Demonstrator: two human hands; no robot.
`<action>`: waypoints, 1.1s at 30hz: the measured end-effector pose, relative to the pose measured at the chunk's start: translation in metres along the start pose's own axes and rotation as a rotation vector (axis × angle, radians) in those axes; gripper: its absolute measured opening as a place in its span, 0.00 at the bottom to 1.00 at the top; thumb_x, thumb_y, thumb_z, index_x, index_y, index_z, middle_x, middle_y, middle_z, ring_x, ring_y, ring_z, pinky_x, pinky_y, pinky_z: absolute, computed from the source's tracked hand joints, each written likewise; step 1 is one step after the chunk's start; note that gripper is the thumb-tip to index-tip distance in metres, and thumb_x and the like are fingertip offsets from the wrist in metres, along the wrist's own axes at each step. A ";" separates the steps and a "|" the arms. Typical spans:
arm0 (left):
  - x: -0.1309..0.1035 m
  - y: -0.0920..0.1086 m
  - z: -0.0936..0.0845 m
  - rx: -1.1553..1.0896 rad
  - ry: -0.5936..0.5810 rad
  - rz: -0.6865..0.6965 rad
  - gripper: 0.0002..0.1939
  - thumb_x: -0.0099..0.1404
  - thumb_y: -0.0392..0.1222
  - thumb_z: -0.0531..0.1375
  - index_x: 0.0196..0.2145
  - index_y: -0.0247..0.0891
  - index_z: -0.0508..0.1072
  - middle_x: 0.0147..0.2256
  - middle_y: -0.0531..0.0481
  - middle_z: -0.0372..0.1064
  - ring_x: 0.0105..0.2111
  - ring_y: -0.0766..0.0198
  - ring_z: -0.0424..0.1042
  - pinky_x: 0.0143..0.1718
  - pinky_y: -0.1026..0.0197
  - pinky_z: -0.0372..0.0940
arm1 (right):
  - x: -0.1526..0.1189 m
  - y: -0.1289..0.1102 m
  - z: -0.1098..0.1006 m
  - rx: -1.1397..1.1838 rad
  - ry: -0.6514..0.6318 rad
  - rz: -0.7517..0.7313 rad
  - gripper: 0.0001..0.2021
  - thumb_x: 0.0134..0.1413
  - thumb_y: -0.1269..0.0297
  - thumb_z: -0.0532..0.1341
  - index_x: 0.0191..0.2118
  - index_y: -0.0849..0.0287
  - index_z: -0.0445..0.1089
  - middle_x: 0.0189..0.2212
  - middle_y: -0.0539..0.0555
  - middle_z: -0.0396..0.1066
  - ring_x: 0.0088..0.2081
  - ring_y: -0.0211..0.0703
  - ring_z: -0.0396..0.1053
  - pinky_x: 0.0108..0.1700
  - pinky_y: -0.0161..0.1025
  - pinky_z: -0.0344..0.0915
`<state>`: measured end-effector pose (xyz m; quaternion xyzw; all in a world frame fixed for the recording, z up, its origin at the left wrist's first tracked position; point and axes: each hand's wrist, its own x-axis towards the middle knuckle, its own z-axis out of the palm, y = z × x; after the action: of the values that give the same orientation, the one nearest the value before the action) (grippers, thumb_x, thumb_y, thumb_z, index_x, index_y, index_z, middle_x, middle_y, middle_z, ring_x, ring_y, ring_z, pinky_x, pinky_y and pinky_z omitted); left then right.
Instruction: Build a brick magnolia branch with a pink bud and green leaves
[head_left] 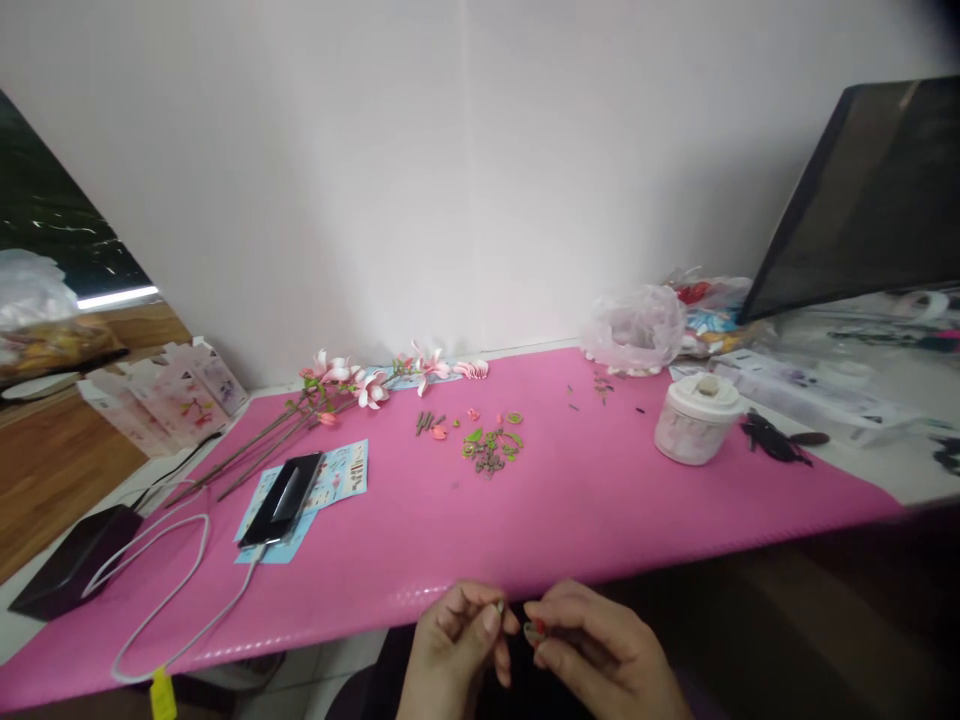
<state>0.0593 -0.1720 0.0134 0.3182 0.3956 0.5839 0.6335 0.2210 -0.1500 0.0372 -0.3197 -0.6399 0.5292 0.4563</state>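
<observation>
Both hands are just off the front edge of the pink mat, low in the view. My left hand (466, 640) is closed in a pinch, with a small pale green piece (500, 606) between thumb and forefinger. Close beside it, my right hand (600, 645) pinches a small red and greyish piece (535, 631); its exact kind is too small to tell. The two pieces are apart. Beyond the hands lies a pile of small green and brown pieces (491, 455), with brown stick pieces (425, 422) and a pink piece (439, 433) near it.
Artificial pink flowers on stems (330, 375) lie at the back left. A phone (283, 500) on blue printed sheets (349, 468) has a white cable (206, 540). To the right are a white lidded tub (696, 425), a plastic bag (637, 330), and a monitor (862, 190).
</observation>
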 end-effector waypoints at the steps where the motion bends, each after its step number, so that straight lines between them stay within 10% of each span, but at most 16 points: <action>1: -0.005 -0.004 0.001 -0.075 -0.010 -0.012 0.13 0.52 0.47 0.68 0.30 0.36 0.74 0.24 0.52 0.71 0.17 0.73 0.64 0.19 0.69 0.57 | -0.001 -0.001 0.001 -0.037 -0.024 -0.036 0.05 0.51 0.66 0.63 0.35 0.54 0.76 0.27 0.54 0.73 0.29 0.42 0.71 0.33 0.36 0.70; 6: -0.022 -0.020 -0.002 -0.302 -0.051 0.015 0.15 0.50 0.47 0.69 0.34 0.38 0.79 0.22 0.52 0.71 0.16 0.74 0.64 0.17 0.70 0.58 | -0.007 -0.002 0.009 -0.129 -0.136 -0.167 0.11 0.53 0.72 0.60 0.40 0.53 0.74 0.29 0.53 0.73 0.32 0.42 0.72 0.35 0.36 0.69; 17: -0.058 -0.011 -0.005 -0.528 0.030 -0.263 0.17 0.44 0.42 0.72 0.32 0.31 0.77 0.20 0.55 0.67 0.12 0.79 0.56 0.11 0.74 0.50 | -0.023 -0.001 0.026 0.009 -0.237 0.286 0.11 0.51 0.67 0.61 0.43 0.58 0.68 0.28 0.50 0.70 0.27 0.37 0.68 0.32 0.35 0.67; 33: -0.062 -0.019 0.007 -0.461 0.050 -0.278 0.17 0.42 0.44 0.73 0.29 0.33 0.77 0.20 0.51 0.73 0.11 0.76 0.63 0.11 0.75 0.57 | -0.027 0.007 0.010 0.527 -0.243 0.410 0.10 0.49 0.68 0.67 0.34 0.62 0.65 0.25 0.51 0.74 0.21 0.31 0.70 0.24 0.28 0.63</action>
<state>0.0747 -0.2349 0.0087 0.0936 0.3077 0.5738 0.7532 0.2218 -0.1764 0.0236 -0.2476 -0.4534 0.7909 0.3280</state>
